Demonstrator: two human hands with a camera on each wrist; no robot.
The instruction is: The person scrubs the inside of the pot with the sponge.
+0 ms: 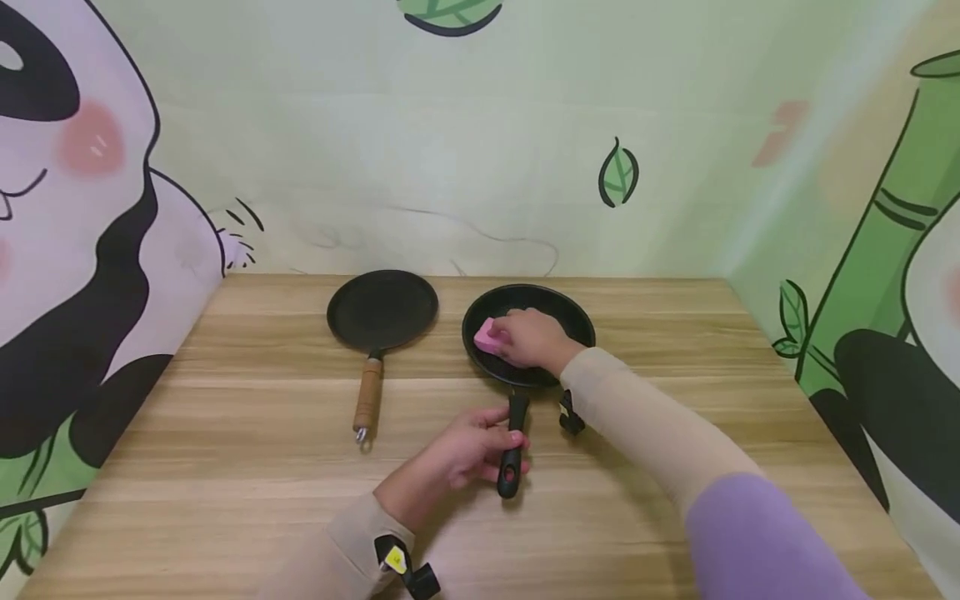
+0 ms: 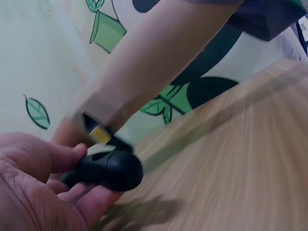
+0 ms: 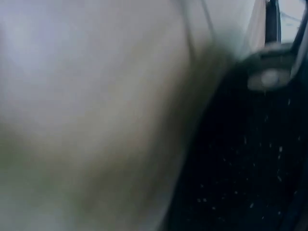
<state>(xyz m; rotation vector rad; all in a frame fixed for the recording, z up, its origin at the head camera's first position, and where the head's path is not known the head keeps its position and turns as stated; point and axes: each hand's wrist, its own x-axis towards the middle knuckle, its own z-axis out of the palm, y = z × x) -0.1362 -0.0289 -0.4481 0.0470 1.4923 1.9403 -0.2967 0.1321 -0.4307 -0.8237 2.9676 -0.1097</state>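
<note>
A black frying pan [image 1: 489, 372] rests on the wooden table in the head view, its handle pointing toward me. My left hand [image 1: 474, 447] holds that black handle, thumb on top and fingers beneath. In the left wrist view the same hand [image 2: 33, 183] grips near the rounded handle end [image 2: 122, 171]. Inside the pan, my right hand [image 1: 534, 337] pinches a pink sponge [image 1: 489, 336] against the left part of the inner surface. The right wrist view is blurred; a dark surface with pale specks [image 3: 240, 178] fills its right side.
A flat black griddle pan [image 1: 382, 308] with a wooden handle [image 1: 367, 393] lies left of the frying pan. Behind the wooden table [image 1: 225, 467] stands a wall [image 1: 525, 100] with panda and bamboo pictures. Each wrist carries a small black camera.
</note>
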